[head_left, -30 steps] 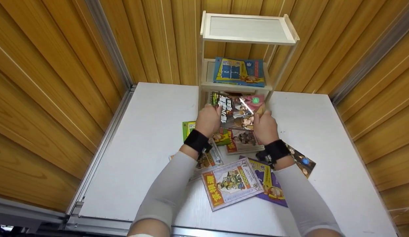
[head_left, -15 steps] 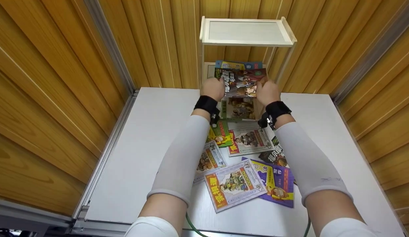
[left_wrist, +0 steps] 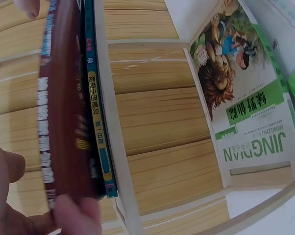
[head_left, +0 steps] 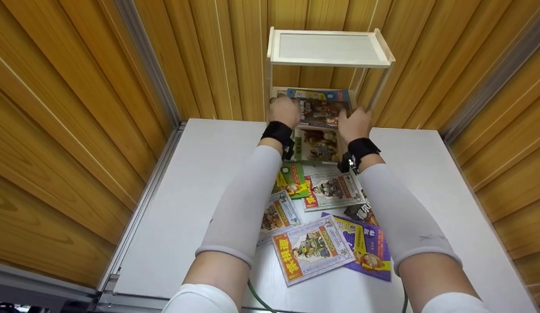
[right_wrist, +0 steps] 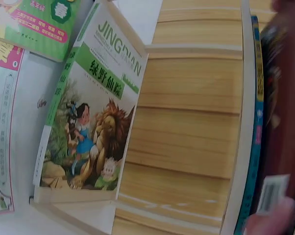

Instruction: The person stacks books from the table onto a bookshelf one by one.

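Observation:
A dark brown-red comic book [head_left: 324, 114] lies over a blue book [head_left: 341, 94] on the middle tier of a small wooden rack [head_left: 331, 65]. My left hand [head_left: 285, 112] holds its left end, the thumb [left_wrist: 76, 218] over the cover edge in the left wrist view. At the other end, my right hand [head_left: 355, 124] holds the book, with the thumb [right_wrist: 275, 220] close to a barcode in the right wrist view. On the lower tier rests a storybook [head_left: 318, 145] with a lion and a girl on its cover.
Several books lie spread on the white table [head_left: 174, 208] before the rack: a green book [head_left: 296, 174], pale-bordered comics including a near one [head_left: 313, 248], a purple book [head_left: 374, 243] and a dark book [head_left: 361, 214] partly under my right arm. Wooden panels [head_left: 200, 52] enclose the back and sides.
Both hands have carried the dark comic book up and away from just over the lower tier to the middle tier, where it now covers most of the blue book.

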A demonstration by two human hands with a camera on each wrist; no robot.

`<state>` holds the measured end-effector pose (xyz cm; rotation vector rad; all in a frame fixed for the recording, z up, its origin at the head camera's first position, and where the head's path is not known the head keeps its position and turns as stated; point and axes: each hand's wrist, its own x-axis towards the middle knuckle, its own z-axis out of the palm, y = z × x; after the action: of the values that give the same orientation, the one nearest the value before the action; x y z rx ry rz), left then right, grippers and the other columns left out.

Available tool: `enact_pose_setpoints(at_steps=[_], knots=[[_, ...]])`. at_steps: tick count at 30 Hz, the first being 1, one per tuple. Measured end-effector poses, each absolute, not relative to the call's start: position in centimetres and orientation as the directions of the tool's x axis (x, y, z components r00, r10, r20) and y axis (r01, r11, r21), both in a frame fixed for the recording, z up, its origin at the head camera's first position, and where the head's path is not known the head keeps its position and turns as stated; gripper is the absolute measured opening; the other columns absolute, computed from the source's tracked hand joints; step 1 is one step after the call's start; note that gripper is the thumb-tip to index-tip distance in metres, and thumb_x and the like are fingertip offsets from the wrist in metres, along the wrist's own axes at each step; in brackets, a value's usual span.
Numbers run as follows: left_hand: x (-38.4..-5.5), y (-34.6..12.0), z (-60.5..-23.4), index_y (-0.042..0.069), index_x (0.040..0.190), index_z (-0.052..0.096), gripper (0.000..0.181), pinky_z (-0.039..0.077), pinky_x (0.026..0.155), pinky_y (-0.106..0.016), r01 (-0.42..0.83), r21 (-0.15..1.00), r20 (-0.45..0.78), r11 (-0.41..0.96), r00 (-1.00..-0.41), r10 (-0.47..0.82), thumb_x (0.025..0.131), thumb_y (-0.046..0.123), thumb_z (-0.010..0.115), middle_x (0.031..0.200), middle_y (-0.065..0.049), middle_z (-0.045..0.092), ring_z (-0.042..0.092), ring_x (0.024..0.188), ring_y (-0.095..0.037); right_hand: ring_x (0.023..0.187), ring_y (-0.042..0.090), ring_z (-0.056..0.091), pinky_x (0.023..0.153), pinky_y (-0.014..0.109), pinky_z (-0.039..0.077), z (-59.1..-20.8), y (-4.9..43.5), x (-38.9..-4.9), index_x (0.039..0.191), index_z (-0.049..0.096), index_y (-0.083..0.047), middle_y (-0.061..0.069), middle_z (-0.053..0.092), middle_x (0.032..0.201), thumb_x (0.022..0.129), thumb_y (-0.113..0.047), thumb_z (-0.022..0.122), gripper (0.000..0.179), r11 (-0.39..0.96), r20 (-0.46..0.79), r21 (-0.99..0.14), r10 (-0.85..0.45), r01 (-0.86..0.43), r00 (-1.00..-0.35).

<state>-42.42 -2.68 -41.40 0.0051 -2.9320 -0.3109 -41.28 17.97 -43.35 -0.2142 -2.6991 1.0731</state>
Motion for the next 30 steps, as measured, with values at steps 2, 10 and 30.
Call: enact_pose_setpoints(at_steps=[2, 10, 30], knots=[[-42.2, -2.2, -41.6, -0.006, 0.145, 0.056, 0.056, 0.056, 0.103, -0.039, -0.007, 0.291, 0.198, 0.957, -0.978, -0.067, 0.116, 0.038, 0.037, 0.132, -0.022, 0.068, 0.066, 0.124, -0.034, 0.140, 0.052, 0.046, 0.120, 0.058, 0.038, -43.5, 18.2, -40.9, 0.161, 0.027, 0.011, 0.037, 0.033, 0.158, 0.110, -0.043, 0.045, 0.076, 0.722, 0.151, -0.689, 0.215, 0.054, -0.965], [-41.2, -1.9, -43.0, -0.005, 0.153, 0.046, 0.063, 0.061, 0.090, -0.037, -0.061, 0.462, 0.153, 0.885, -0.977, -0.147, 0.112, 0.043, 0.048, 0.136, -0.023, 0.059, 0.066, 0.114, -0.029, 0.140, 0.055, 0.046, 0.119, 0.061, 0.038, -44.6, 18.4, -40.1, 0.164, 0.022, 0.005, 0.037, 0.030, 0.162, 0.111, -0.044, 0.046, 0.076, 0.708, 0.144, -0.705, 0.206, 0.045, -0.968], [-35.9, -3.5, -46.4, 0.007, 0.136, 0.059, 0.058, 0.062, 0.078, -0.045, -0.067, 0.251, 0.441, 0.966, -0.880, -0.176, 0.105, 0.056, 0.058, 0.120, -0.016, 0.065, 0.069, 0.101, -0.032, 0.109, 0.046, 0.054, 0.092, 0.063, 0.045, -46.3, 19.1, -36.7, 0.118, 0.063, -0.001, 0.023, 0.060, 0.118, 0.106, -0.032, 0.061, 0.033, 0.851, 0.579, -0.489, 0.151, -0.193, -0.801]])
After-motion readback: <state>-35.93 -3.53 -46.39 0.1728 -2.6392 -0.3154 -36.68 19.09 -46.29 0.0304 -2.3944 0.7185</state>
